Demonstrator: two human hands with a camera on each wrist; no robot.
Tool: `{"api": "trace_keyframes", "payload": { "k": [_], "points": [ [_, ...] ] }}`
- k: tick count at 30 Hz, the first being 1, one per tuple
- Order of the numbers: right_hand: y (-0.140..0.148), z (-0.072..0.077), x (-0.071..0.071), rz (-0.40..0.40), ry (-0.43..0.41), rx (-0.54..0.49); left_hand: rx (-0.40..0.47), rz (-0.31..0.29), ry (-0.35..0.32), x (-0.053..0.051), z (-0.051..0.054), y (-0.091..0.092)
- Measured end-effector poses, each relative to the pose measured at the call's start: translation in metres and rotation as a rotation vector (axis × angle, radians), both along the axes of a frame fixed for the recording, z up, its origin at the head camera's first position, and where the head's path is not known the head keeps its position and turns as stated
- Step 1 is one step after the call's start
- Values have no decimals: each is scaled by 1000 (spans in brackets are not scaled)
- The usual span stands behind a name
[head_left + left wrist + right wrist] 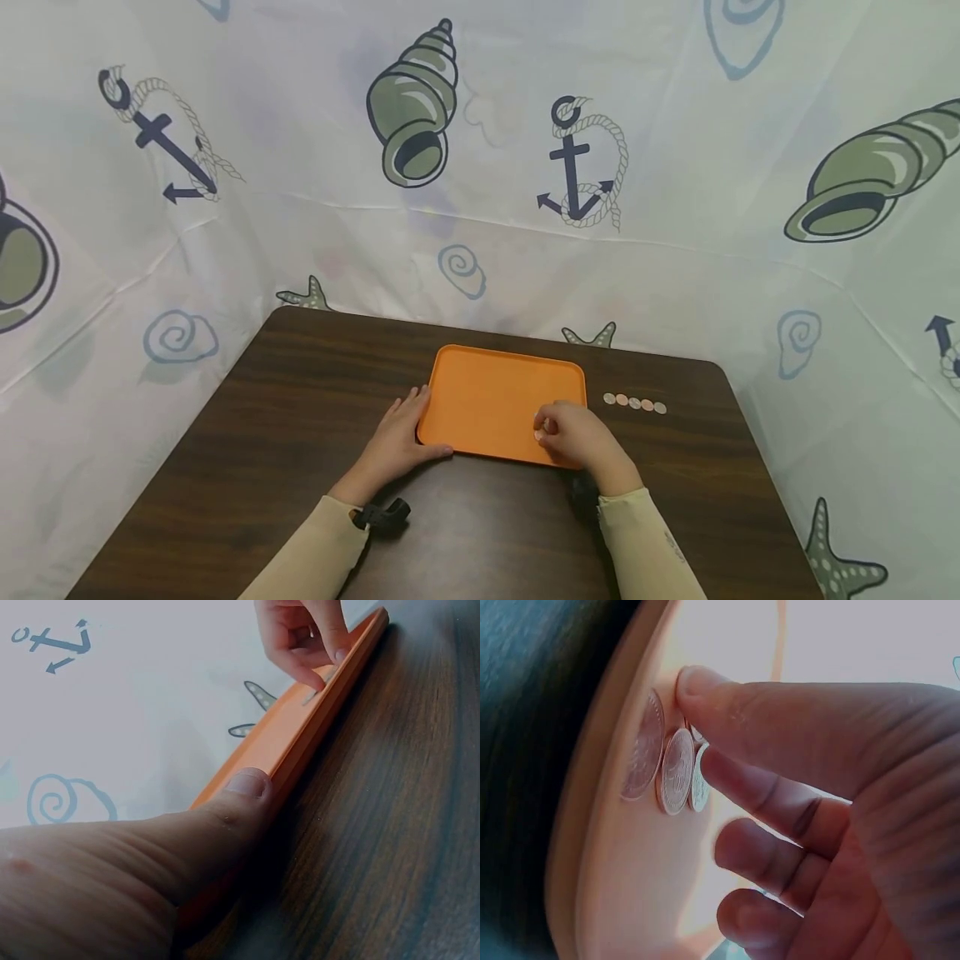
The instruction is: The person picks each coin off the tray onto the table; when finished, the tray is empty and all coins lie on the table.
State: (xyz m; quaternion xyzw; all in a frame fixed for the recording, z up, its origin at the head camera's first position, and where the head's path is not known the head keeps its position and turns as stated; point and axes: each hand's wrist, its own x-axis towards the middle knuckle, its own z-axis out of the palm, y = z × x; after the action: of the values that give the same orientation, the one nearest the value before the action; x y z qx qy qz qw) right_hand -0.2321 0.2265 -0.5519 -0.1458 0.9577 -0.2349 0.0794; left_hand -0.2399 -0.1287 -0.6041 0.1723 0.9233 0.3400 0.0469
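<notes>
An orange tray (480, 400) lies on the dark wooden table. My left hand (397, 437) rests at its near left corner, fingers extended along the left side. The left thumb (247, 784) touches the near rim. Over the tray's near right part is my right hand (577, 433), its thumb and index finger pinching a coin (695, 733) that they mostly cover. Beside those fingertips, a copper-coloured coin (676, 772), a larger coin (645, 750) and a silvery coin (700, 780) lie on the tray.
To the right of the tray, several silvery and copper-coloured coins (634, 403) form a row on the table (315, 392). A white cloth (510, 275) printed with shells, anchors and starfish hangs behind and beside the table. Both wrists wear dark bands (382, 517).
</notes>
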Motion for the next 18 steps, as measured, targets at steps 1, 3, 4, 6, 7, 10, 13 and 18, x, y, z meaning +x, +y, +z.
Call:
{"api": "trace_keyframes", "payload": {
  "k": [1,3,4,6,7,10,13,18],
  "points": [
    [0,0,0,2,5,2,-2,0,2,0,1,0],
    [-1,0,-1,4,11,5,-8,1,5,-1,1,0],
    [-1,0,-1,2,16,10,-11,1,5,-1,1,0],
    [-2,1,-1,-7,18,16,-11,0,1,-1,1,-1],
    [-1,1,0,-13,16,13,-11,0,-1,-1,1,-1],
    [0,2,2,-29,-9,-29,-5,-1,-7,-1,0,-1],
    [3,3,5,-55,-10,-84,-3,-3,-8,-1,-1,-1],
    [15,9,10,-120,132,-114,0,-8,-1,-2,-1,-1]
  ]
}}
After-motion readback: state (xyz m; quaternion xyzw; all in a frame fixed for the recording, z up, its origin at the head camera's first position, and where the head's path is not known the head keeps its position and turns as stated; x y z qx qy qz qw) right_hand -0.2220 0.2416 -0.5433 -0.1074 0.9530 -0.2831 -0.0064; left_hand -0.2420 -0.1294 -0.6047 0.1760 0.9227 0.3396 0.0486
